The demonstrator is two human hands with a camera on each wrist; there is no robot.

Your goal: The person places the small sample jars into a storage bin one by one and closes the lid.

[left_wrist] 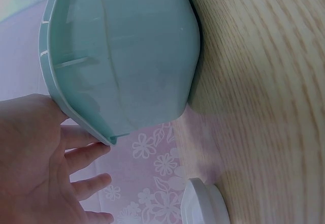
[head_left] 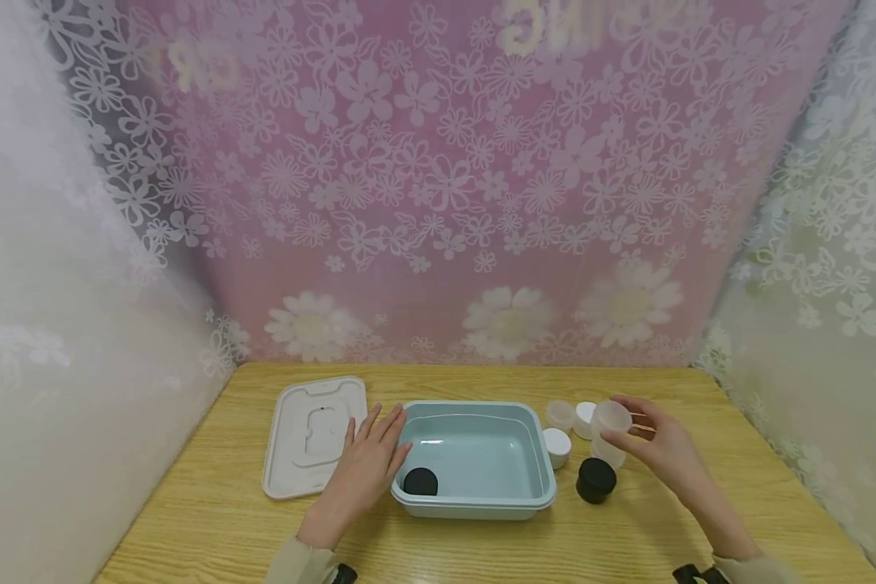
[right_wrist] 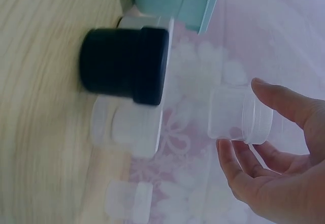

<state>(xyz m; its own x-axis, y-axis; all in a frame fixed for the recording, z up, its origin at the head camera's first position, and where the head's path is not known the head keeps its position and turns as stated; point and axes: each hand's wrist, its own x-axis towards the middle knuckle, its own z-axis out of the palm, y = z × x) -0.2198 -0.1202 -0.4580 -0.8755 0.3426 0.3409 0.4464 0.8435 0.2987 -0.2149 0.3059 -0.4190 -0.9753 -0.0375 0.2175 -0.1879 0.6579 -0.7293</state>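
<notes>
My right hand (head_left: 660, 446) pinches a small clear screw-lid jar (head_left: 611, 417) between thumb and fingers. In the right wrist view the clear jar (right_wrist: 238, 113) is up off the table. Below it stand a black jar (head_left: 596, 480) and another clear jar (head_left: 607, 454). With its fingers spread, my left hand (head_left: 368, 466) touches the left rim of a light blue plastic tub (head_left: 474, 513); the left wrist view shows the thumb side at the tub's rim (left_wrist: 61, 99). Inside the tub, at its near left corner, sits a black round jar (head_left: 420, 482).
Beside the tub's right wall are a white-lidded jar (head_left: 557, 446), a clear-lidded jar (head_left: 560, 415) and another white-lidded jar (head_left: 586, 419). A white rectangular lid (head_left: 314, 438) lies left of the tub on the wooden table (head_left: 204, 519). Flowered curtains (head_left: 438, 203) hang behind and at both sides.
</notes>
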